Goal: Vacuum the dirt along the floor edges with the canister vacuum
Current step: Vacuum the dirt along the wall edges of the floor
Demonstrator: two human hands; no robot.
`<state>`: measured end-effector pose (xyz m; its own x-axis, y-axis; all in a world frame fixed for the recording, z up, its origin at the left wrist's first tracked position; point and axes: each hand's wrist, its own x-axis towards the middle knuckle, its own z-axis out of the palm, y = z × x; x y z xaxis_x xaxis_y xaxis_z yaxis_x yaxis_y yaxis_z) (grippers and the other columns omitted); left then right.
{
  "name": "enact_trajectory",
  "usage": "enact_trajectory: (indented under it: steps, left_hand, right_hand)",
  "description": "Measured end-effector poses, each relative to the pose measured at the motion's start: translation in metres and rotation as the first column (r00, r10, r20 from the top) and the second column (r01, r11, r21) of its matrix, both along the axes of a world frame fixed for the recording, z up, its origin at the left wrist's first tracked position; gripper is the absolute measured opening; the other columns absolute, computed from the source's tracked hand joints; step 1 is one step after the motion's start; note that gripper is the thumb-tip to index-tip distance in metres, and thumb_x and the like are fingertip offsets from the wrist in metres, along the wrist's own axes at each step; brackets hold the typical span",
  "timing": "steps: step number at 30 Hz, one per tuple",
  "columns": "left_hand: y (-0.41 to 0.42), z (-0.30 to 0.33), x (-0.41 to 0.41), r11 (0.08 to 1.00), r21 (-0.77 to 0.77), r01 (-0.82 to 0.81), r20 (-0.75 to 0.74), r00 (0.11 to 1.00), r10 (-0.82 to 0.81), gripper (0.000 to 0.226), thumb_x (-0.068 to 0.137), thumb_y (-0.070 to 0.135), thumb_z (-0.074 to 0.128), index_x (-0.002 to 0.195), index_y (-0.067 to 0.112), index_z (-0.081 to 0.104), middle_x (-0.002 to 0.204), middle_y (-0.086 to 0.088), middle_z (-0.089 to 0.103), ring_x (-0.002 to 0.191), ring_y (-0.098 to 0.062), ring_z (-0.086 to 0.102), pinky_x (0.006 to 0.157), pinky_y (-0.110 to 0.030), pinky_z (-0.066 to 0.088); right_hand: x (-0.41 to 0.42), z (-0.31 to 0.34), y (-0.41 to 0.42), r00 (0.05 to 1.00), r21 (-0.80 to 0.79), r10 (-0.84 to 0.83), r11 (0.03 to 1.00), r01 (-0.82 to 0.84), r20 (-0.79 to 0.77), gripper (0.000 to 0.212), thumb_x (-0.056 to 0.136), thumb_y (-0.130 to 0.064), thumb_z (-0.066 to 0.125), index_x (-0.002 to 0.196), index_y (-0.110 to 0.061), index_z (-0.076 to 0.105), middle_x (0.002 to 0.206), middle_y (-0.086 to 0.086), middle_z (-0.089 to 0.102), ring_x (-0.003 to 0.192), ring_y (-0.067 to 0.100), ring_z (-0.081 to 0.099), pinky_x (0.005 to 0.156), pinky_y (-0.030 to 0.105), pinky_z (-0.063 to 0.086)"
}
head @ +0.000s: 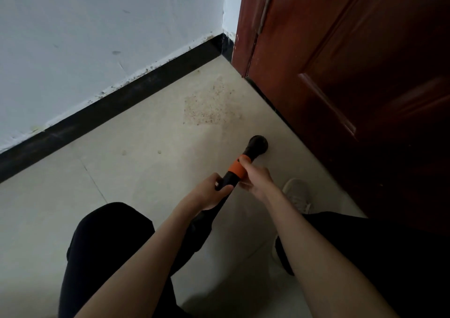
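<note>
Black wand (225, 182) in both curled hands

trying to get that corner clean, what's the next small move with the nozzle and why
Probably push the nozzle forward toward the corner. The dirt patch lies ahead of it, between the black baseboard and the door, and the nozzle has not reached it. The left hand grips the wand; the right hand touches the orange collar.

Your left hand (214, 191) grips the black vacuum wand with its orange collar (237, 169) behind your right hand (258, 179), which rests on the collar. Ahead of the wand's round nozzle (257, 144) lies the speckled patch of dirt (209, 106), in the corner between the black baseboard (117, 106) on your left and the dark red wooden door (353, 74) on your right. Your pale sneaker (298, 193) sits just right of your hands, near the door.
</note>
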<state>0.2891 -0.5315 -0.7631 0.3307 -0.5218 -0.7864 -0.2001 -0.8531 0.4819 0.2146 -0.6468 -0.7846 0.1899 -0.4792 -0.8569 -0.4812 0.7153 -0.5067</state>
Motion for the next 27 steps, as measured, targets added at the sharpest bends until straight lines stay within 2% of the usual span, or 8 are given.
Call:
enact_trajectory:
  steps: [4, 10, 13, 16, 18, 20, 24, 27]
  left_hand:
    - [0.001, 0.003, -0.012, 0.995, 0.013, 0.099, -0.021, 0.995, -0.099, 0.037, 0.095, 0.039, 0.051, 0.121, 0.013, 0.045, 0.113, -0.01, 0.061, 0.091, -0.022, 0.058, 0.079, -0.031, 0.045]
    - [0.015, 0.0, -0.014, 0.996, 0.019, 0.09, -0.04, 0.995, -0.089, 0.037, 0.091, 0.038, 0.058, 0.115, 0.013, 0.045, 0.103, -0.007, 0.058, 0.087, -0.02, 0.055, 0.075, -0.029, 0.043]
    - [0.03, -0.001, -0.002, 0.998, 0.033, 0.054, -0.009, 0.999, -0.053, 0.039, 0.09, 0.04, 0.059, 0.115, 0.013, 0.045, 0.11, -0.01, 0.062, 0.092, -0.024, 0.06, 0.079, -0.033, 0.046]
    - [0.043, -0.002, 0.008, 1.0, 0.023, -0.005, 0.033, 0.999, 0.004, 0.042, 0.089, 0.041, 0.061, 0.116, 0.013, 0.046, 0.111, -0.011, 0.063, 0.094, -0.025, 0.06, 0.079, -0.031, 0.046]
    - [0.049, -0.003, 0.011, 1.0, 0.02, -0.021, 0.054, 0.998, 0.02, 0.043, 0.088, 0.042, 0.061, 0.116, 0.013, 0.047, 0.11, -0.011, 0.063, 0.091, -0.024, 0.059, 0.076, -0.028, 0.044]
    - [0.052, -0.004, 0.01, 1.0, 0.016, -0.021, 0.049, 0.999, 0.02, 0.043, 0.088, 0.043, 0.061, 0.117, 0.014, 0.048, 0.108, -0.009, 0.063, 0.087, -0.021, 0.057, 0.075, -0.027, 0.043]
    - [0.04, -0.006, 0.002, 0.999, -0.027, -0.017, 0.004, 1.0, 0.017, 0.04, 0.089, 0.042, 0.059, 0.118, 0.017, 0.049, 0.105, -0.007, 0.063, 0.084, -0.019, 0.059, 0.073, -0.028, 0.045]
    - [0.019, -0.007, -0.003, 0.997, -0.079, 0.001, 0.007, 1.0, 0.0, 0.041, 0.091, 0.041, 0.057, 0.122, 0.017, 0.048, 0.11, -0.009, 0.063, 0.083, -0.019, 0.057, 0.073, -0.028, 0.044]
  right_hand:
    - [-0.01, -0.002, 0.007, 0.988, -0.042, -0.137, 0.99, 0.134, -0.075, 0.049, 0.091, -0.026, 0.066, 0.127, 0.004, 0.049, 0.111, 0.015, 0.055, 0.099, 0.03, 0.058, 0.083, 0.04, 0.054]
    - [-0.015, -0.006, 0.02, 0.99, -0.022, -0.107, 0.994, 0.105, -0.093, 0.05, 0.093, -0.024, 0.064, 0.131, 0.004, 0.047, 0.112, 0.015, 0.055, 0.096, 0.028, 0.055, 0.091, 0.041, 0.052]
    - [0.001, -0.008, 0.03, 0.995, 0.018, -0.092, 0.996, 0.092, -0.037, 0.05, 0.092, -0.023, 0.065, 0.129, 0.006, 0.049, 0.112, 0.015, 0.058, 0.096, 0.028, 0.058, 0.082, 0.037, 0.052]
    - [0.021, -0.007, 0.035, 0.999, 0.057, -0.045, 0.997, 0.043, 0.029, 0.043, 0.093, -0.019, 0.064, 0.126, 0.007, 0.053, 0.106, 0.016, 0.061, 0.082, 0.024, 0.059, 0.063, 0.034, 0.048]
    - [0.028, -0.008, 0.037, 0.998, 0.09, -0.013, 0.996, 0.007, 0.067, 0.043, 0.094, -0.019, 0.063, 0.126, 0.007, 0.054, 0.104, 0.015, 0.061, 0.077, 0.021, 0.058, 0.058, 0.032, 0.045]
    - [0.027, -0.013, 0.04, 0.997, 0.091, -0.018, 0.996, 0.011, 0.069, 0.043, 0.094, -0.02, 0.062, 0.126, 0.007, 0.053, 0.109, 0.016, 0.06, 0.081, 0.022, 0.059, 0.062, 0.033, 0.048]
    - [0.018, -0.019, 0.036, 0.995, -0.017, -0.09, 0.996, 0.089, -0.043, 0.037, 0.094, -0.023, 0.062, 0.118, 0.003, 0.055, 0.105, 0.013, 0.059, 0.094, 0.027, 0.058, 0.088, 0.041, 0.051]
    - [0.013, -0.018, 0.02, 0.983, -0.13, -0.143, 0.983, 0.128, -0.116, 0.039, 0.095, -0.027, 0.059, 0.119, 0.003, 0.056, 0.102, 0.012, 0.055, 0.099, 0.03, 0.059, 0.09, 0.04, 0.049]
